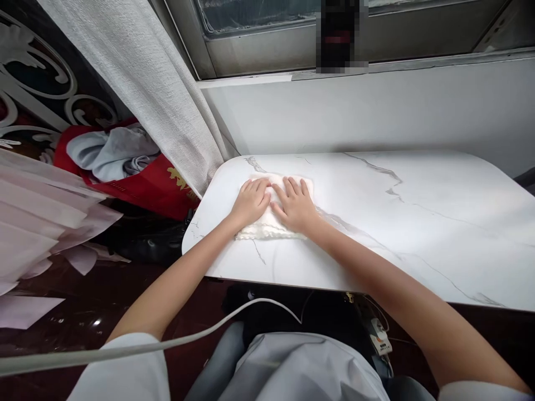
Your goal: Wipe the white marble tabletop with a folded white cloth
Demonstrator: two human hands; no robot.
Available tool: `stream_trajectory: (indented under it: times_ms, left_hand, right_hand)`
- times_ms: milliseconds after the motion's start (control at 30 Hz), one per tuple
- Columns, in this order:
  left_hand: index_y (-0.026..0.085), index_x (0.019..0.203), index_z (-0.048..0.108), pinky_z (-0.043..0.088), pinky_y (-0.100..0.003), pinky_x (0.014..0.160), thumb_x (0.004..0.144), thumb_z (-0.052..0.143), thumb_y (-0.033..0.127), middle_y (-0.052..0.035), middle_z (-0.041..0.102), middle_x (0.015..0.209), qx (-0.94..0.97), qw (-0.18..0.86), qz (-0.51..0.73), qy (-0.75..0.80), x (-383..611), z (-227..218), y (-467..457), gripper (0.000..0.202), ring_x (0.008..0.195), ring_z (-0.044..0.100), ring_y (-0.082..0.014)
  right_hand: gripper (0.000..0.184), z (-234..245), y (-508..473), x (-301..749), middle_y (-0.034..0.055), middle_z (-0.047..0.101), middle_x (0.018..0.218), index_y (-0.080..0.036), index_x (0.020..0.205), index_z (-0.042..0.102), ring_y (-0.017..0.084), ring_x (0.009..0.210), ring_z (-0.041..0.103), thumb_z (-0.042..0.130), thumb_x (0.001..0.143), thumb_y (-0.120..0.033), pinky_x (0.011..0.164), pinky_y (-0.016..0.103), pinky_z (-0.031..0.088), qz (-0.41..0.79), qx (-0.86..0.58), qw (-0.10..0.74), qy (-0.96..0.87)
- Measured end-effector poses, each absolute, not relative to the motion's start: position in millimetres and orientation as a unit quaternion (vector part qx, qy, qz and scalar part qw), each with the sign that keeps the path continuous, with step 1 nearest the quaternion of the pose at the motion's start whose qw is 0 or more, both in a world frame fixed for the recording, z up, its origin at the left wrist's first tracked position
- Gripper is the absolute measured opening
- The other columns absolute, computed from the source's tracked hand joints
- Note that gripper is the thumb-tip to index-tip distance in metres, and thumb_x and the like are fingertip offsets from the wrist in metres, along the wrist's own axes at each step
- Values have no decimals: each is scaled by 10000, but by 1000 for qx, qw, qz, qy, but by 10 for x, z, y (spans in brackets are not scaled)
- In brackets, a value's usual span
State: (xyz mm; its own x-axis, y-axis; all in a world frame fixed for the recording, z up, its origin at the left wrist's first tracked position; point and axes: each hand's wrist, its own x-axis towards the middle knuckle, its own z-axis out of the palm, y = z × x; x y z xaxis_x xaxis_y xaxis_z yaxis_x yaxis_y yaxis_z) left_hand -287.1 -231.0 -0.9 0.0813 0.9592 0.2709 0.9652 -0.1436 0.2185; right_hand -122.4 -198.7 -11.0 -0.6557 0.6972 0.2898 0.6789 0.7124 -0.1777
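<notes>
A cream-white, fluffy folded cloth (271,229) lies flat on the left part of a white marble-patterned table (376,223). My left hand (253,200) rests palm down on the cloth's left side, its fingers stretched out. On the right side of the same cloth, my right hand (295,205) lies flat with fingers spread. The two hands are close together, nearly touching at the fingertips. Parts of the cloth are hidden beneath both palms.
A white curtain (167,100) hangs at the table's left end, beside a red bag (137,189) with grey cloth in it. A white cable (200,334) crosses in front of me. Below the table is a power strip (380,337). Behind stands a wall (355,117) under a window.
</notes>
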Motion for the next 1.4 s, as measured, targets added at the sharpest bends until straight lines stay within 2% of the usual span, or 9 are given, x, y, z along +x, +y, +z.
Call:
stream_trajectory:
  times_ms: [167, 333, 633, 767, 900, 1000, 1133, 1233, 1400]
  left_hand:
    - [128, 1287, 538, 255, -480, 1223, 971, 305, 228, -158, 558, 1432, -715, 15, -156, -682, -2510, 30, -2895, 405, 1389, 454, -258]
    - [212, 1324, 528, 292, -526, 1218, 973, 311, 246, -141, 547, 1457, -715, 25, -166, -678, -2189, 24, -3340, 415, 1413, 440, -267]
    - [205, 1315, 520, 294, -533, 1219, 974, 326, 245, -150, 525, 1470, -733, 20, -157, -661, -1856, 44, -3332, 395, 1429, 415, -286]
    - [187, 1298, 518, 281, -525, 1218, 981, 328, 239, -155, 533, 1456, -743, 26, -166, -648, -1842, 15, -3183, 373, 1413, 430, -281]
    - [168, 1267, 538, 266, -498, 1217, 969, 351, 225, -155, 551, 1432, -745, 14, -174, -644, -1859, 21, -2838, 357, 1382, 455, -272]
    - [203, 1220, 557, 262, -456, 1215, 955, 379, 220, -111, 594, 1386, -765, -12, -176, -620, -1923, 54, -2395, 320, 1358, 475, -243]
    - [184, 1146, 579, 305, -420, 1176, 927, 411, 210, -109, 636, 1287, -780, -25, -194, -595, -2070, 68, -1756, 278, 1257, 539, -238]
    - [195, 1126, 584, 339, -405, 1141, 919, 411, 210, -92, 651, 1240, -783, -24, -205, -587, -2158, 52, -1391, 270, 1206, 558, -238]
    - [196, 1103, 596, 382, -411, 1086, 923, 399, 210, -89, 664, 1189, -763, -20, -226, -606, -2178, 29, -1021, 268, 1155, 574, -257]
  right_hand:
    - [597, -91, -2444, -887, 199, 370, 1571, -115, 1506, 426, 358, 1475, 288, 331, 1011, -435, 1196, 585, 190, 24, -327, 167, -930]
    - [629, -78, -2782, -549, 203, 350, 1579, -115, 1506, 439, 351, 1491, 265, 268, 1012, -464, 1206, 590, 193, 33, -304, 166, -937]
    - [631, -46, -2733, -155, 116, 294, 1622, -192, 1541, 379, 290, 1520, 198, 240, 1015, -512, 1234, 559, 177, 61, -301, 134, -942]
    - [627, -53, -2601, -121, 100, 249, 1641, -214, 1544, 360, 303, 1527, 163, 260, 1010, -528, 1237, 567, 156, 67, -310, 122, -940]
    - [596, -68, -2315, -115, 28, 193, 1661, -325, 1558, 294, 293, 1534, 124, 286, 1002, -537, 1230, 583, 156, 95, -336, 111, -930]
    - [616, -64, -1960, -187, 50, 229, 1654, -318, 1567, 280, 303, 1532, 131, 255, 1001, -560, 1219, 604, 147, 111, -385, 94, -911]
    - [616, -25, -1442, -413, 118, 251, 1642, -268, 1552, 330, 340, 1525, 143, 344, 984, -505, 1188, 650, 144, 125, -465, 71, -873]
    - [570, -6, -1128, -572, 122, 257, 1638, -285, 1514, 399, 347, 1522, 151, 370, 979, -477, 1176, 660, 147, 137, -505, 91, -847]
    - [525, -52, -773, -630, 86, 384, 1581, -297, 1449, 488, 268, 1495, 265, 235, 1021, -466, 1196, 589, 162, 130, -507, 158, -837]
